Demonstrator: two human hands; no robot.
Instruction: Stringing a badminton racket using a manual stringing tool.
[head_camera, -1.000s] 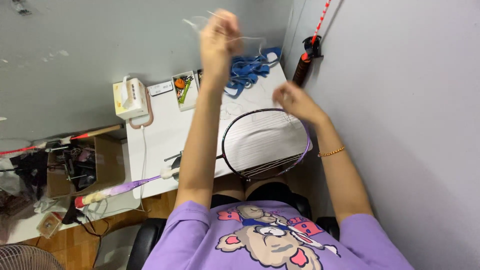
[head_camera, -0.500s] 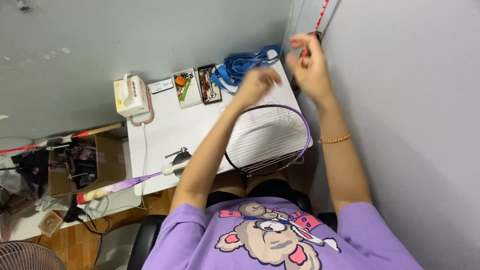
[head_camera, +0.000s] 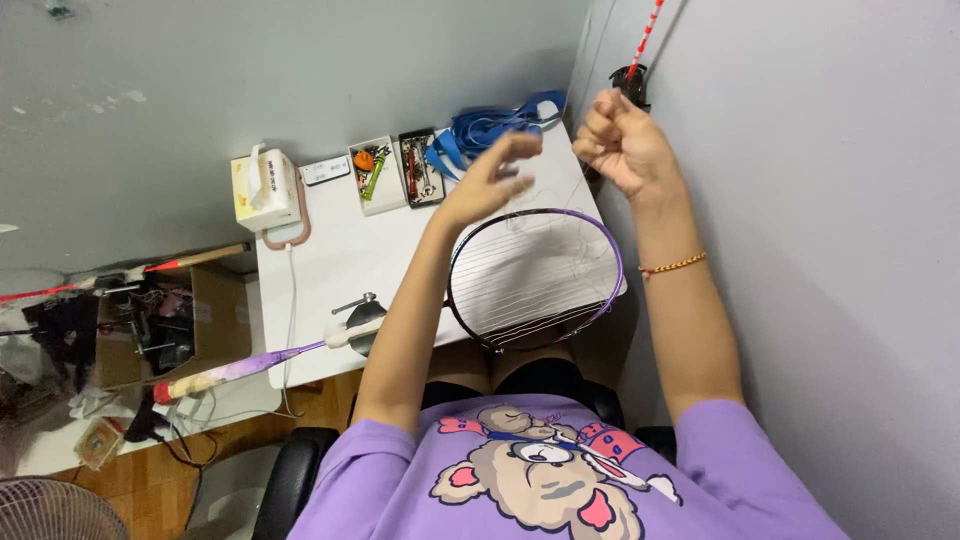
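Grey walls boxed in a small white worktop (head_camera: 330, 270) shoved into the corner, with a person in a purple shirt sitting at it, seen from above. A racket (head_camera: 535, 278) lay across the near right part of the worktop, head towards the wall, its purple-and-white handle sticking out past the left edge.

Progress-wise, my read: the stringing looked only partly done. Plenty of parallel strings already ran across the head, but I couldn't make out any crossing weave, and loose string (head_camera: 545, 200) curled slack over the upper part of the frame. So a good chunk looked left.

Right hand (head_camera: 620, 145) was raised near the wall, fingers clenched into a fist, most likely around the thin string, though it was too fine to see for sure. Left hand (head_camera: 490, 180) hovered above the top of the racket head, fingers loosely spread and blurred, not clearly gripping anything; can't tell if string ran through them.

Other stuff: a tissue box (head_camera: 265, 190) at the far left corner, two small trays of tools (head_camera: 395, 172) beside it, a pile of blue straps (head_camera: 495, 125) at the back. Another racket handle (head_camera: 630, 85) leaned in the corner by the right hand.
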